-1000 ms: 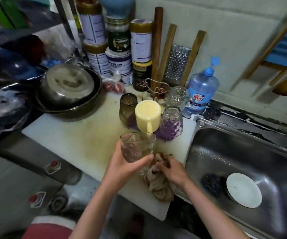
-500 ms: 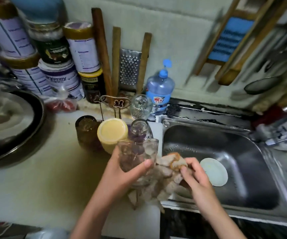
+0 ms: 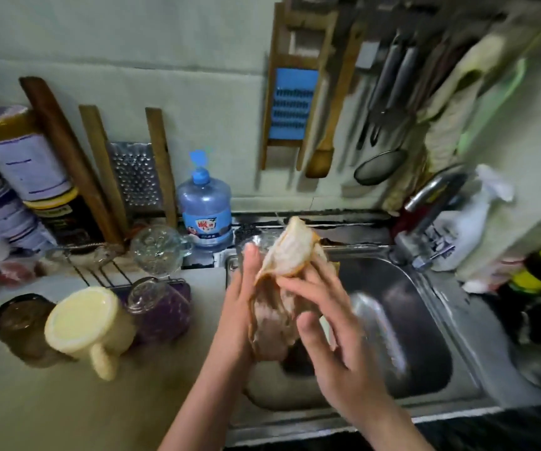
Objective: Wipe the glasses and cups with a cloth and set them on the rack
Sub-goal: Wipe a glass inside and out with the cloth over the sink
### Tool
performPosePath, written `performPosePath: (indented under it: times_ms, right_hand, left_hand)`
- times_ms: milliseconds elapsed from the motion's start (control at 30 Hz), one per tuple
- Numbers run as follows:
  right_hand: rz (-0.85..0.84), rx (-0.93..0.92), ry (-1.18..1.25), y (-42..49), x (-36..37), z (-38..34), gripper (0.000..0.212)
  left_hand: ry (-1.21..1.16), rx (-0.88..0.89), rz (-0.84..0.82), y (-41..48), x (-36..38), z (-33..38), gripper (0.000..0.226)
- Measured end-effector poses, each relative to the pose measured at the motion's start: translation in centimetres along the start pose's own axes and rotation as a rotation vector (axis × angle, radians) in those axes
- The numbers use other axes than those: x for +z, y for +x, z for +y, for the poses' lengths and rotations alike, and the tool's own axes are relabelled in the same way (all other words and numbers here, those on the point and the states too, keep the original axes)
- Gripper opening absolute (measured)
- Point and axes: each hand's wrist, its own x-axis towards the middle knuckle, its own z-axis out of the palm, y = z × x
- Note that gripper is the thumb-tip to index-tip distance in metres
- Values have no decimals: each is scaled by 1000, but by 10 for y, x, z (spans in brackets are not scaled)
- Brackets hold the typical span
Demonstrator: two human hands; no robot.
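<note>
brown-and-white cloth (image 3: 290, 252) bunched round a barely visible clear glass (image 3: 257, 239), gripped between left hand (image 3: 240, 304) and right hand (image 3: 334, 340).

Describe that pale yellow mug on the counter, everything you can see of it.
The pale yellow mug looks like glossy, opaque ceramic. It stands upside down on the counter, flat base up, its thick handle pointing toward the camera. A brown glass sits close on its left, a purple glass on its right; actual contact cannot be told.
</note>
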Motion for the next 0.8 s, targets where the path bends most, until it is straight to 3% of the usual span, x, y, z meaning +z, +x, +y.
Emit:
performPosePath:
  times_ms: [100,233,300,367,433,467,533,600,700,800]
  right_hand:
    - [142,-62,-152,19,-15,27,34]
    - [139,129,315,50,-43,51,53]
    - [135,328,622,63,-64,61,52]
    - [176,687,855,76,-81,67,46]
    - [155,936,922,83,-90,75,52]
    - [144,967,925,83,-92,75,56]
    - [186,812,801,76,-92,73,57]
    - [180,510,529,63,-85,67,52]
    - [185,196,154,38,-73,70,56]
    - [179,55,75,25,-70,74,51]
  left_hand:
    - [-9,60,19,14,36,-6,51]
    - [69,204,85,27,92,-9,15]
    - [84,254,114,33,113,-15,28]
    - [137,253,143,35,124,-17,43]
    - [208,239,169,37,131,-22,56]
    - [242,245,193,39,133,-25,60]
    - [315,303,268,46,137,-28,61]
    - [351,305,312,53,136,-29,56]
    - [330,248,238,60,133,-28,63]
    - [250,239,254,60,128,-19,51]
